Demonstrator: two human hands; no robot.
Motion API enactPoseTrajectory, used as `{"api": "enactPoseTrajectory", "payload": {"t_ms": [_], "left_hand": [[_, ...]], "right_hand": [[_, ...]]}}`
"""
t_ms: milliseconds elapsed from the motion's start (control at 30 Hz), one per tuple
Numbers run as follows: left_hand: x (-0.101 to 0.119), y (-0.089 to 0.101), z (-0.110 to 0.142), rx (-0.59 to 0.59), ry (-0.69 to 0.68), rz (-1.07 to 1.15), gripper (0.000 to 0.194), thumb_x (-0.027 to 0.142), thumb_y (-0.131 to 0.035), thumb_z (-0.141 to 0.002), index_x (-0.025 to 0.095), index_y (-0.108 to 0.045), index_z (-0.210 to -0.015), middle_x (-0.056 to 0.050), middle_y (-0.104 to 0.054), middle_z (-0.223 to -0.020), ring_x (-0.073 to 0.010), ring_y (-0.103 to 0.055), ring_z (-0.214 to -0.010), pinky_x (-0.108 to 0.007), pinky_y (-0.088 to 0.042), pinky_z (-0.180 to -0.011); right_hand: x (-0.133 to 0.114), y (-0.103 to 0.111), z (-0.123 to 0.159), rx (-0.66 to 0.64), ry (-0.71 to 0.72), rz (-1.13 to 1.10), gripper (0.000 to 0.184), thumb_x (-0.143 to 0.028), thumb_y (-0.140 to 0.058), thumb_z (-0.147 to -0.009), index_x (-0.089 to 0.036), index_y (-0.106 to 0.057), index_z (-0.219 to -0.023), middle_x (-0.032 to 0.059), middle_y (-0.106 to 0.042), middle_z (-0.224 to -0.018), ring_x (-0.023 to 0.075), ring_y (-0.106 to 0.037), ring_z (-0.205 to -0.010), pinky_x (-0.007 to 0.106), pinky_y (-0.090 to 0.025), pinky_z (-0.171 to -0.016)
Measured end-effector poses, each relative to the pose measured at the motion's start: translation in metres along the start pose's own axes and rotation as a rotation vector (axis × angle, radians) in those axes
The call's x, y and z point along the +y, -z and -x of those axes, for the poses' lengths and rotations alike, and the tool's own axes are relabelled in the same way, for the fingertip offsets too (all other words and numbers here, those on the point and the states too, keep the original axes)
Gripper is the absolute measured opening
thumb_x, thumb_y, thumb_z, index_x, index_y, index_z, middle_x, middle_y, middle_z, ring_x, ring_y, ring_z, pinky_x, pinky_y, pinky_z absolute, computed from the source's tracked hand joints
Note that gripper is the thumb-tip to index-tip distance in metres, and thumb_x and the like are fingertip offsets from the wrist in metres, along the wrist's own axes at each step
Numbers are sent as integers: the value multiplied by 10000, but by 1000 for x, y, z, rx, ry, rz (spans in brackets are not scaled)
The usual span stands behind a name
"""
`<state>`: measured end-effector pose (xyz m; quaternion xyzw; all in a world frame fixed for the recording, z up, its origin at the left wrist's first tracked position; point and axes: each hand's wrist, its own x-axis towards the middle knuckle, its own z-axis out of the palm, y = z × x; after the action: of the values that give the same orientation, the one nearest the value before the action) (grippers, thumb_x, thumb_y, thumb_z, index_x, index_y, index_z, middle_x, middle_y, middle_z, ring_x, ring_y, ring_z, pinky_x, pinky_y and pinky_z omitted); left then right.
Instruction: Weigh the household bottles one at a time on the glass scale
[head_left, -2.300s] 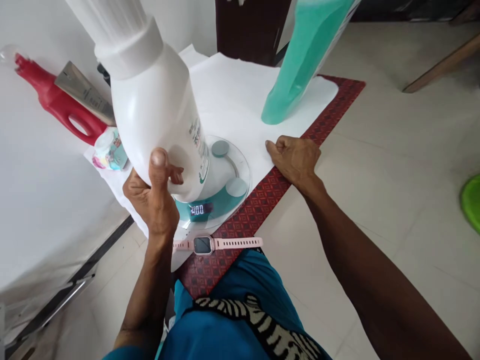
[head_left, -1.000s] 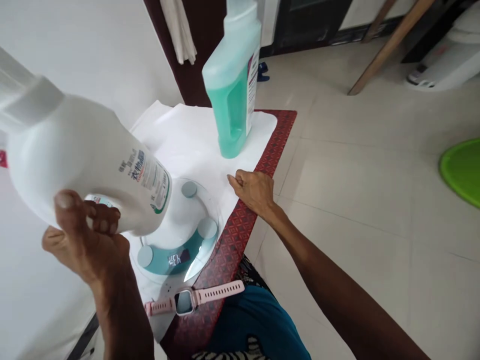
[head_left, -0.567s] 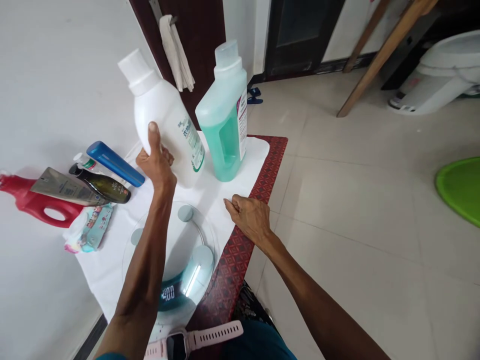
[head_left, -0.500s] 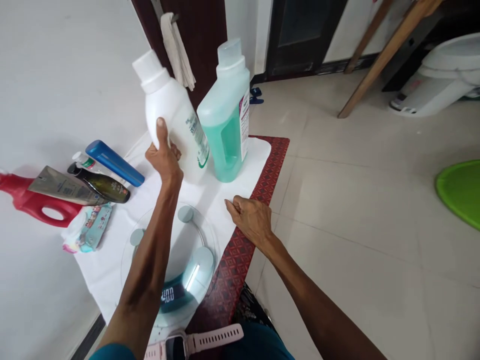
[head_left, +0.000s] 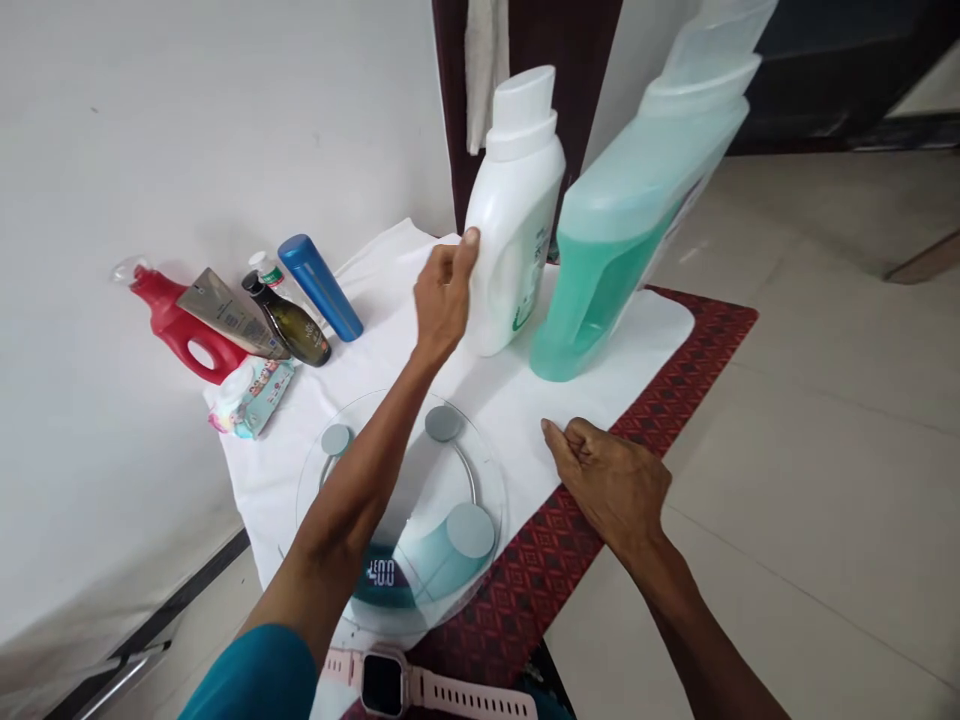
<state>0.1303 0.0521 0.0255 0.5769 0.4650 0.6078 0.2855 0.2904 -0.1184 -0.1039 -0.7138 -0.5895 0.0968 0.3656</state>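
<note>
A white detergent bottle [head_left: 514, 210] stands upright on the white cloth. My left hand [head_left: 444, 300] is at its left side, thumb tip at the bottle's edge, fingers loosely curled and apart from the thumb, not wrapped round the bottle. To the right of it stands a clear bottle of green liquid [head_left: 600, 260]. My right hand [head_left: 611, 480] is closed in a loose fist over the table's front edge, holding nothing I can see. A round glass scale [head_left: 409, 510] with a lit display lies under my left forearm.
By the wall stand or lean a blue bottle [head_left: 321, 288], a dark green bottle [head_left: 296, 325], a grey tube [head_left: 229, 315] and a red jug [head_left: 176, 320]. A wipes pack [head_left: 259, 400] lies before them. A pink-strapped watch [head_left: 382, 683] lies at the near edge.
The view has swung left. The white bottle, earlier tilted in my left hand's grip, is now upright, and the fingers have drawn back to its left side. My right hand keeps its fist.
</note>
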Motion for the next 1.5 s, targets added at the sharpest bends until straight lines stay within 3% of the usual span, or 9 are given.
{"api": "enactPoseTrajectory", "payload": {"t_ms": [100, 167, 267, 367, 467, 700, 1033, 1300, 1500], "left_hand": [[-7, 66, -19, 271, -158, -236, 282, 478, -775, -1036, 250, -622, -1105, -98, -712, -1191, -271, -685, -1211, -470, -556, -1127], [-17, 110, -37, 474, -209, -385, 512, 443, -837, -966, 257, -573, -1362, -144, -596, -1534, -341, -527, -1522, -583, -388, -1327], [-39, 151, -65, 444, -165, -476, 794, 490, -901, -896, 231, -498, -1529, -193, -385, -1762, -407, -206, -1736, -664, -173, -1407], [-59, 160, -88, 371, -36, -500, 885, 543, -938, -860, 124, -510, -1513, -260, -279, -1824, -443, -38, -1777, -659, -119, -1393], [-72, 155, -103, 417, 58, -499, 841, 471, -964, -824, 117, -525, -1448, -300, -372, -1766, -438, -248, -1734, -607, -227, -1373], [-70, 155, -101, 524, 142, -520, 650, 347, -957, -785, 230, -515, -1247, -149, -704, -1280, -415, -603, -1453, -570, -425, -1224], [-33, 165, -35, 374, -177, -335, 547, 461, -971, -638, 248, -581, -957, 29, -664, -881, -206, -642, -833, -444, -558, -854], [49, 208, 77, 18, -280, -164, 409, 465, -997, -725, 227, -711, -894, -17, -727, -832, -266, -686, -787, -564, -645, -854], [65, 222, 146, -60, -147, -289, 412, 510, -962, -764, 236, -730, -968, -36, -738, -891, -301, -733, -888, -571, -663, -940]], "right_hand": [[0, 0, -1, -15, -4, 15, 585, -645, -506, -997, -240, -380, -595, 7, -468, -528, 133, -391, -506, 287, -232, -576], [-2, -1, -1, -14, -14, 29, 590, -659, -492, -993, -246, -376, -587, 16, -470, -522, 144, -394, -507, 299, -235, -575], [-4, 0, -2, -12, -18, 42, 581, -647, -484, -985, -254, -367, -573, 26, -465, -507, 162, -402, -509, 317, -237, -572], [-6, 1, -2, -7, -13, 28, 581, -637, -494, -989, -255, -364, -571, 28, -477, -512, 163, -410, -507, 321, -250, -570], [-7, 2, -2, -13, -23, 22, 589, -643, -486, -998, -255, -355, -575, 24, -470, -507, 160, -408, -505, 317, -256, -570], [-5, 0, -2, -40, -56, 53, 564, -629, -491, -983, -248, -346, -593, 13, -453, -529, 149, -417, -533, 307, -229, -592], [-6, -2, -4, -38, -68, 87, 507, -565, -533, -952, -246, -366, -596, 16, -472, -546, 155, -424, -564, 311, -239, -620], [-10, -2, -6, -69, -105, 189, 487, -515, -617, -979, -256, -437, -607, 23, -507, -583, 194, -484, -626, 344, -288, -668], [-18, -3, -5, -73, -143, 242, 448, -408, -636, -991, -271, -402, -634, 28, -519, -645, 221, -527, -718, 376, -340, -740]]}}
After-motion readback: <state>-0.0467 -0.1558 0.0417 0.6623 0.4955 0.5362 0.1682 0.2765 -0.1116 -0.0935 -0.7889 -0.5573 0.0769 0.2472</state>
